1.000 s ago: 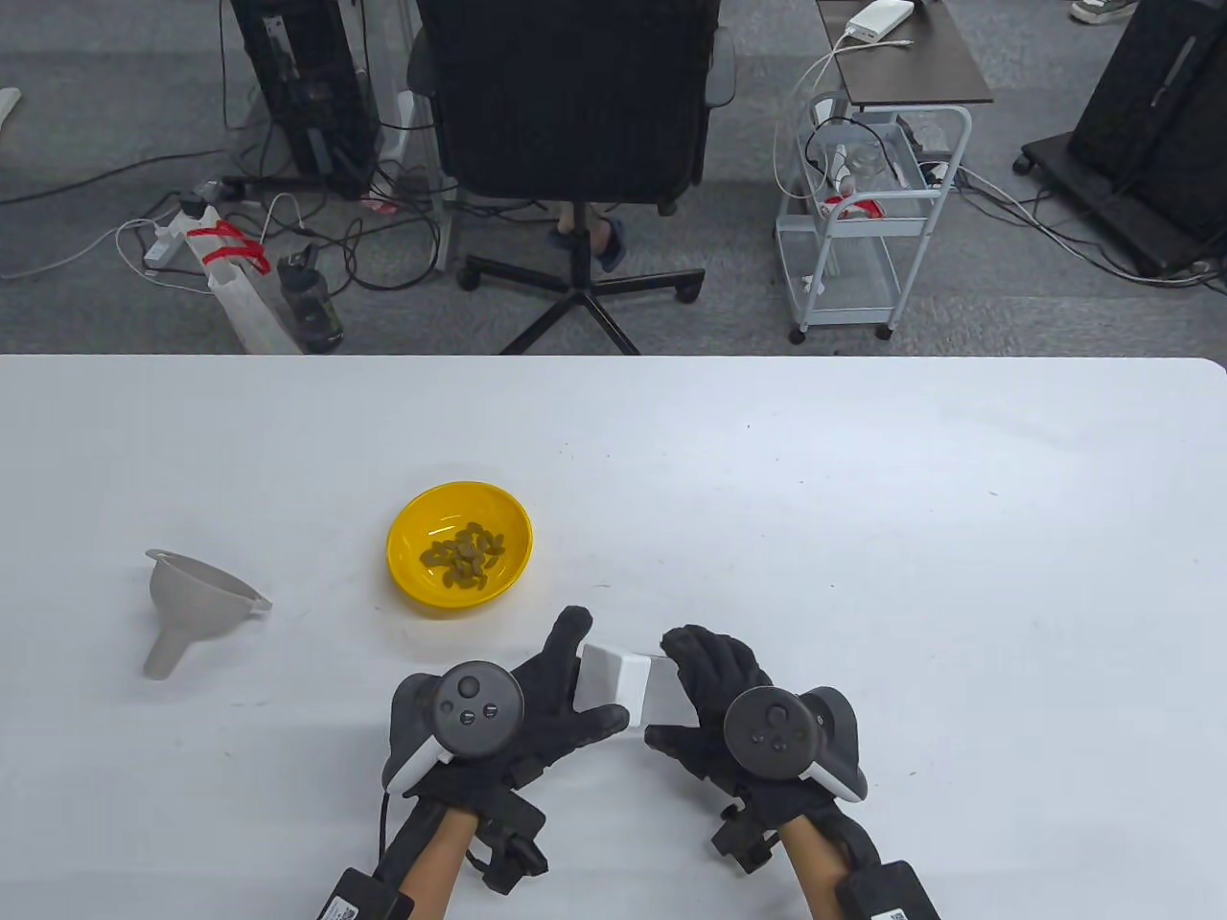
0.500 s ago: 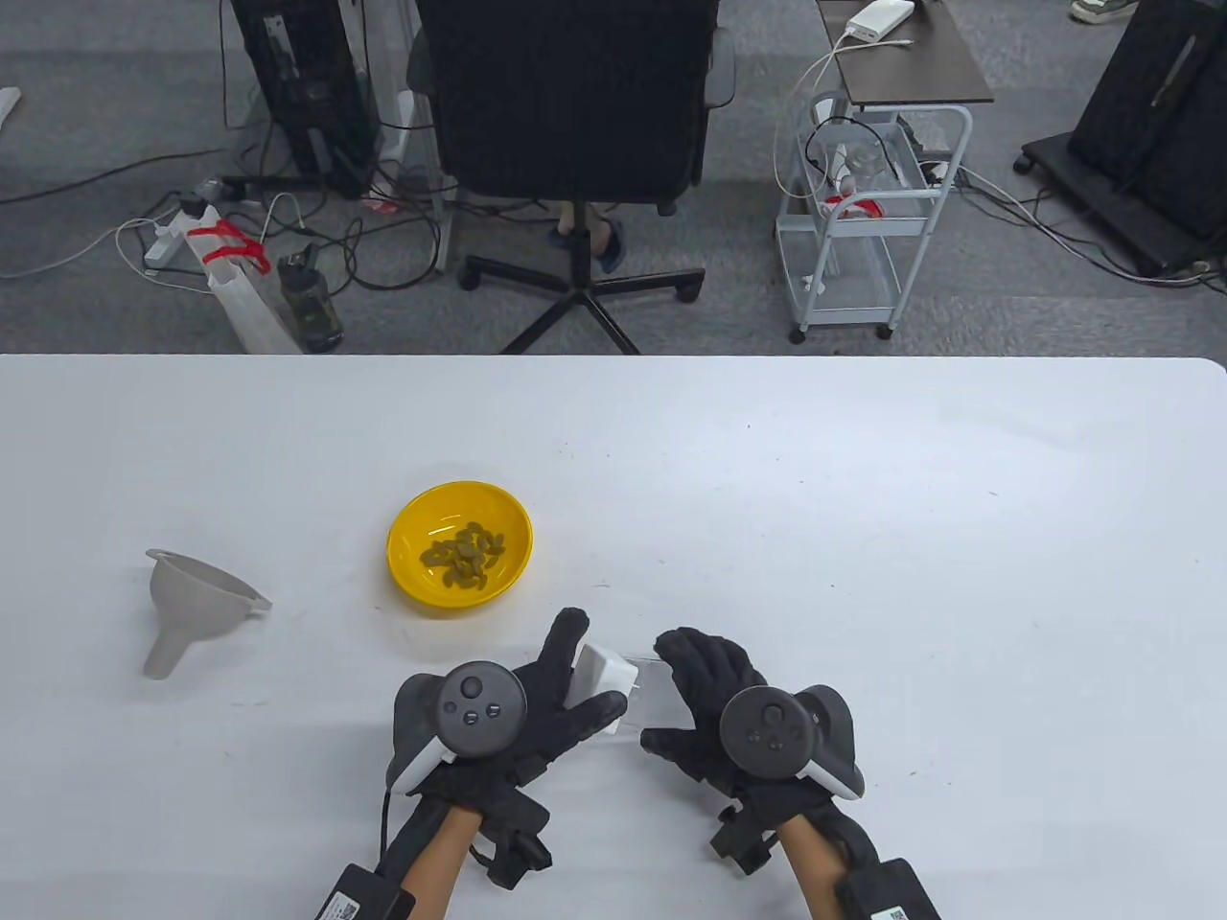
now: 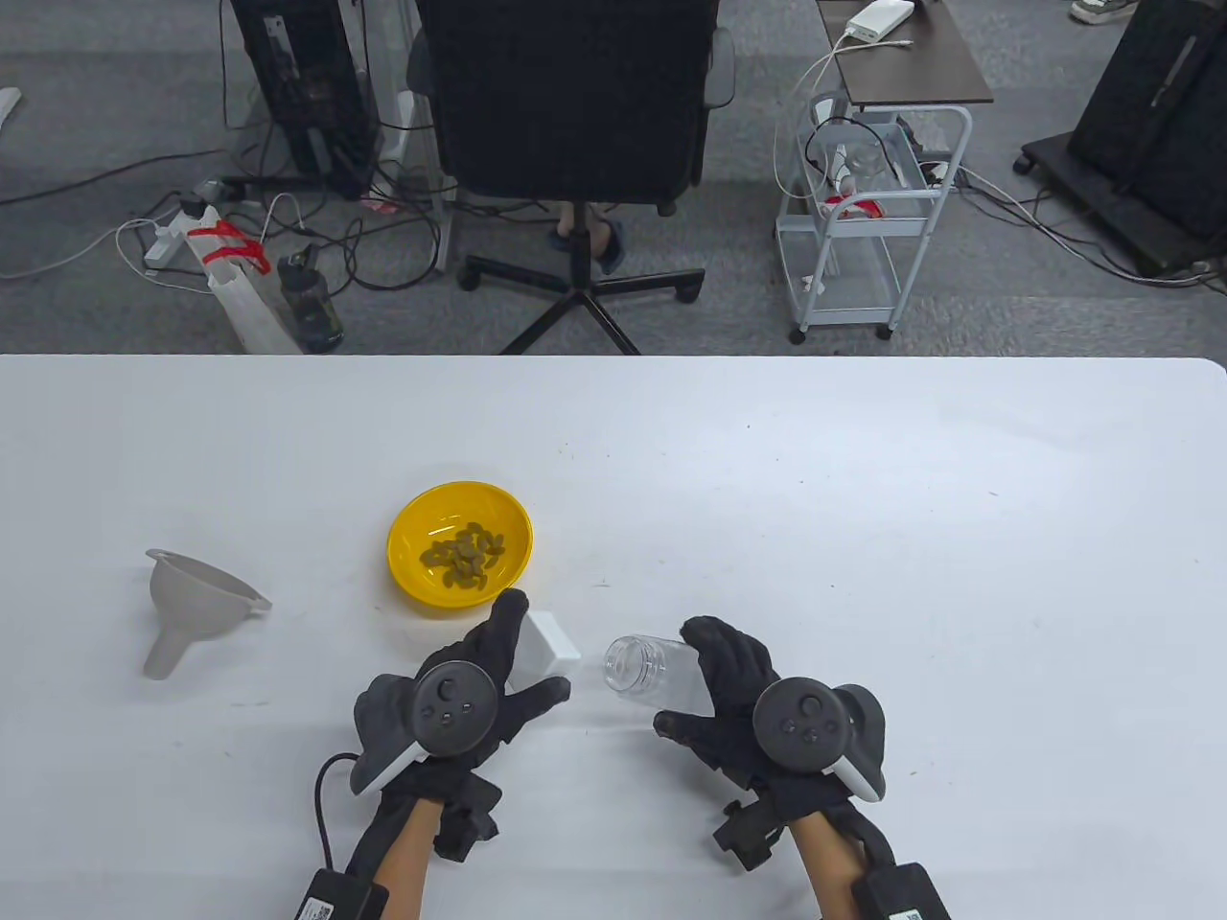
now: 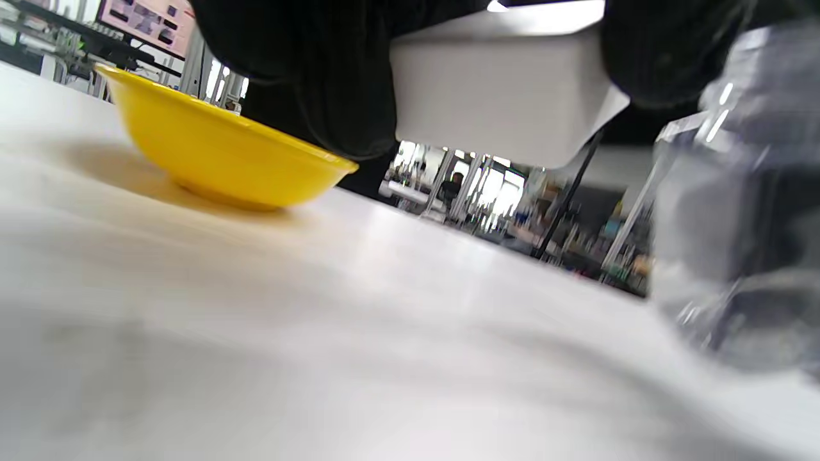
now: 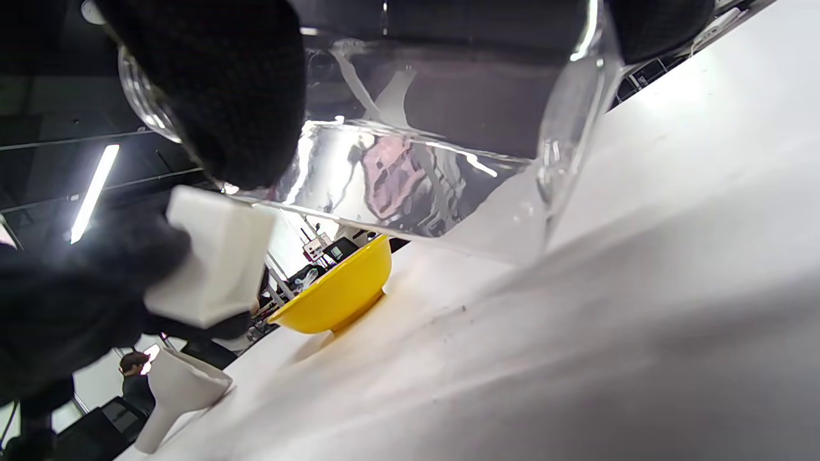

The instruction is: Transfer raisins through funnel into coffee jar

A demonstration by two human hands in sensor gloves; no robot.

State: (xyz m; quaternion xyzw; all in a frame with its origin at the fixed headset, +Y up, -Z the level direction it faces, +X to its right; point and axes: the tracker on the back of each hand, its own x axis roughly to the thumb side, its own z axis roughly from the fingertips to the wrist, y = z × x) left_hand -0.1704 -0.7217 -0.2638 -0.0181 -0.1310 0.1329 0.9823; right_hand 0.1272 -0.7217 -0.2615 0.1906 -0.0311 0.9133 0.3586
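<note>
a white table point(image 3: 863, 498) stands in an office, with a black swivel chair point(image 3: 575, 105), a small wire cart point(image 3: 863, 220) and cables on the grey carpet behind it. on the table a yellow bowl point(image 3: 407, 561) holds a small heap of raisins point(image 3: 465, 554). to its left a grey funnel point(image 3: 192, 604) lies tipped on its side, well apart from both hands.

the left hand point(image 3: 470, 704) grips a white square lid point(image 3: 542, 652), thumb on one side and fingers curled round the other; in the left wrist view the lid point(image 4: 500, 102) hangs clear of the table, just beside the bowl point(image 4: 218, 160).

the right hand point(image 3: 738, 709) holds a clear jar point(image 3: 647, 663), tilted with its open mouth toward the left hand. the fingers wrap over the jar's body. in the right wrist view the jar point(image 5: 435, 160) is off the table, and the lid point(image 5: 214, 256), bowl point(image 5: 339, 294) and funnel point(image 5: 176, 390) show beyond it. lid and jar are apart, with a gap between them.
</note>
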